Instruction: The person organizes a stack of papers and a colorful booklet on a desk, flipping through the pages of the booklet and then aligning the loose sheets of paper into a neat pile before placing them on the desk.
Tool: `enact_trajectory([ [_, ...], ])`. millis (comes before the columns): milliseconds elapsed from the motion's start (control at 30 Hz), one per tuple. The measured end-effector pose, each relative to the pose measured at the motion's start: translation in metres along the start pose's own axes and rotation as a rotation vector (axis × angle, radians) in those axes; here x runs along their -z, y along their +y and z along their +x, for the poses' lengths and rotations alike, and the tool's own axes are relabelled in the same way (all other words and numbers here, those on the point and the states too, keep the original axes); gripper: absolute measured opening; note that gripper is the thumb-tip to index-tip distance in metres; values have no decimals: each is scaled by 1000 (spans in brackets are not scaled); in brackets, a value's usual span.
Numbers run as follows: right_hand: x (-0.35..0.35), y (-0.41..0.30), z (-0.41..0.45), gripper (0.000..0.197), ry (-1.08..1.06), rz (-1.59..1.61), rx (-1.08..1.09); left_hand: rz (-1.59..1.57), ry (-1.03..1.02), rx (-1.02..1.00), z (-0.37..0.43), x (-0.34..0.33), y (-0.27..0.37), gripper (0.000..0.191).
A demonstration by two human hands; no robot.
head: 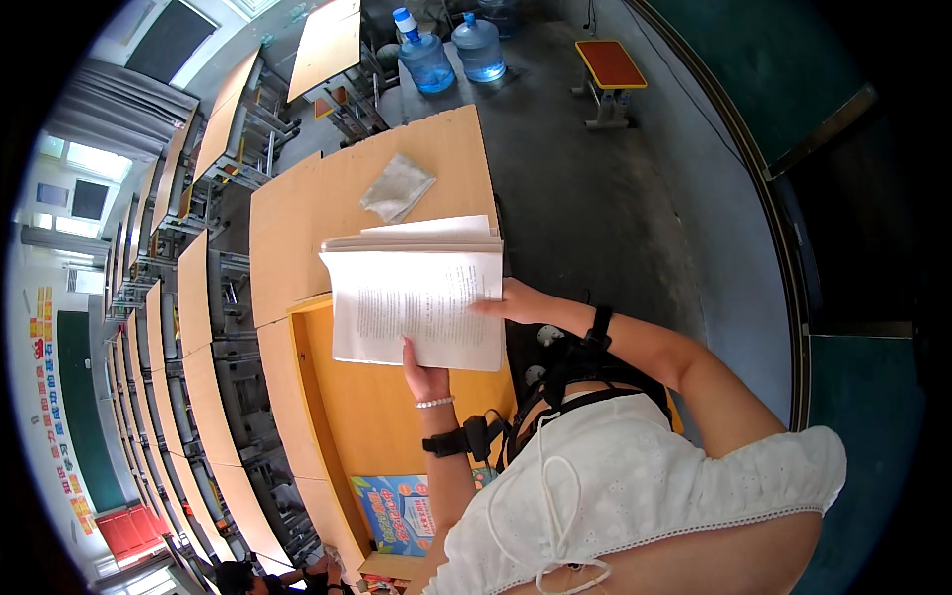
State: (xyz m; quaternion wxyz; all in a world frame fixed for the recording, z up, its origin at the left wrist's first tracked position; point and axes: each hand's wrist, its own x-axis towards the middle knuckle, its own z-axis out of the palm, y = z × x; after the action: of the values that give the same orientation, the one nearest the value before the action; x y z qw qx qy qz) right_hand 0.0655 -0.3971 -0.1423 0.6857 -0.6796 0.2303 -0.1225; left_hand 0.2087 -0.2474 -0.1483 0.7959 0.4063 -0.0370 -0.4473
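An open paperback book (416,305) with printed pages is in both my hands, above a wooden desk. My left hand (428,378), with a beaded bracelet at its wrist, grips the book's lower edge, thumb on the page. At the right edge of the same page is my right hand (520,301); a blurred digit lies over the print, and its other fingers are mostly hidden. The book's other pages form a layered stack along its upper side. Just beyond them, a folded greyish cloth (398,187) lies on the desk top (446,149).
Below the book is a yellow-orange recessed tray (346,416) holding a colourful printed sheet (394,513). Another person (275,579) is at the bottom left. Rows of desks (197,297) fill the left. Water bottles (425,65) and a red-topped stool (611,65) stand at the top.
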Motion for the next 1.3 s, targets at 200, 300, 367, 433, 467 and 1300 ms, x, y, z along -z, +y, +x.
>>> enact_trajectory([
  [200, 16, -5, 2, 54, 12, 157, 4, 153, 2, -124, 6, 7, 22, 41],
  [300, 42, -11, -3, 70, -69, 215, -27, 223, 7, -182, 3, 19, 33, 40],
  [367, 49, -14, -1, 73, -118, 289, -19, 257, -6, -204, 2, 17, 43, 37],
  [433, 52, -15, 5, 75, -155, 262, 38, 339, -16, -195, 3, 19, 46, 37],
  [467, 49, -21, 8, 75, -164, 261, 41, 430, -25, -194, 3, 22, 52, 37],
  [1300, 11, -17, 20, 23, -29, -550, 100, -23, 68, 172, 1, 88, -13, 59],
])
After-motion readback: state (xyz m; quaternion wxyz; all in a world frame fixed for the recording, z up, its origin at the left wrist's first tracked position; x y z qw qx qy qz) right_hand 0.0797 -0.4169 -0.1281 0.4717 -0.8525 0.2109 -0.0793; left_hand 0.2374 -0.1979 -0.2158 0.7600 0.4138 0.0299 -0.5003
